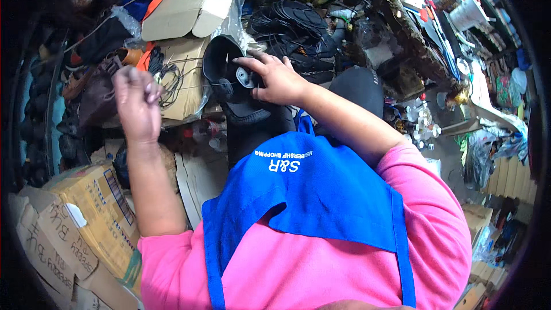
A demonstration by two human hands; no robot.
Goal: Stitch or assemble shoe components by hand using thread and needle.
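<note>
A black shoe, which looks like a rubber clog with round rivets, rests over my lap near the middle. My right hand grips it from the right, with fingers curled over its edge beside a grey round rivet piece. A thin thread stretches from the shoe toward my left hand. That hand is raised to the left with fingers curled in, slightly blurred, and seems to pinch the thread's end. Whether it also holds a needle or an awl cannot be made out.
Flattened cardboard and a coil of black cord lie ahead on the left. Black footwear is heaped beyond the shoe. A cardboard box stands at the lower left. Small bottles crowd the right side.
</note>
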